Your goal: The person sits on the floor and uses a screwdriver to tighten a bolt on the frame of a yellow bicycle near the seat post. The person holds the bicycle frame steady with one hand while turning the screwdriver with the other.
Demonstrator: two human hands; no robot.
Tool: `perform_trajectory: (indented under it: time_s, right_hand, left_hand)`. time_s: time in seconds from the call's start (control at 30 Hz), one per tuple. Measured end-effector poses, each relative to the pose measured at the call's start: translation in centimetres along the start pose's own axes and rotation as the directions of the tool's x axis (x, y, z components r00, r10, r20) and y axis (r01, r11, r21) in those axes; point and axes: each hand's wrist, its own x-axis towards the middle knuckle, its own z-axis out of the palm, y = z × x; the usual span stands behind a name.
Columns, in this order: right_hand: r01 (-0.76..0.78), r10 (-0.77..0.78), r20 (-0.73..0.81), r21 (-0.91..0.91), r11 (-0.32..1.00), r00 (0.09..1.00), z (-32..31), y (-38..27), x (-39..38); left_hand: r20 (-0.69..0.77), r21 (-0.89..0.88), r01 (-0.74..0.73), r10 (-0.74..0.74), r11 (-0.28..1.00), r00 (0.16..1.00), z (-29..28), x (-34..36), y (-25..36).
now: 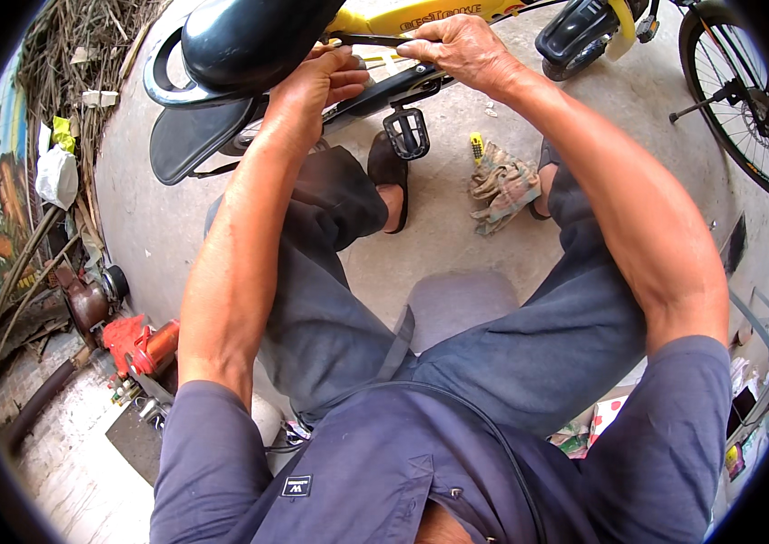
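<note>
A yellow bicycle [439, 16] stands in front of me at the top of the view, with a black saddle [244, 41] and a black pedal [407, 132]. My left hand [316, 86] rests against the black frame part just below the saddle, fingers curled on it. My right hand [457, 50] is closed around a thin dark tool handle [371, 40] that points left toward the saddle. I sit on a low grey stool [457, 304], knees apart, feet in dark sandals [391, 177].
A crumpled rag [502, 189] and a small yellow item [476, 145] lie on the concrete floor by my right foot. A bicycle wheel [743, 100] stands at the upper right. Red tools [135, 344], pipes and dry sticks crowd the left side.
</note>
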Motion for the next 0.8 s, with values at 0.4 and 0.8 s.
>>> perform_trajectory:
  time_s: [0.4,0.8]
  right_hand:
    - [-0.041,0.041,-0.006,0.004,0.999,0.999,-0.5,0.0,-0.6]
    - [-0.010,0.006,-0.059,-0.068,0.998,0.998,1.8,0.9,0.3]
  left_hand:
    - [0.027,-0.171,-0.102,0.108,0.980,0.994,0.1,0.4,-0.6]
    - [-0.019,-0.142,-0.164,0.163,0.976,0.986,0.1,0.2,-0.5]
